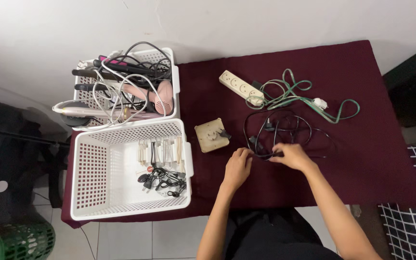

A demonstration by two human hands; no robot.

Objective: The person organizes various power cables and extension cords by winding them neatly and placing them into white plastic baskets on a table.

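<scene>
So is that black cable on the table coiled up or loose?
Loose: the black cable sprawls in uneven loops on the maroon cloth, both hands pinching its near edge.

White basket (86,192) with cables, basket of hair tools (175,82), power strip (241,86), green cord (309,98), square socket (210,136)

Both my bare forearms reach up from the bottom of the view, the left one rising nearly straight and the right one slanting in from the lower right, so my wrists draw close together. My left hand (237,166) lies palm down with the knuckles up and the fingers curled inward, its fingertips pinched toward the right. My right hand (292,155) sits just beside it, slightly higher, palm down too, its grip closed in a pinch pointing left.
</scene>
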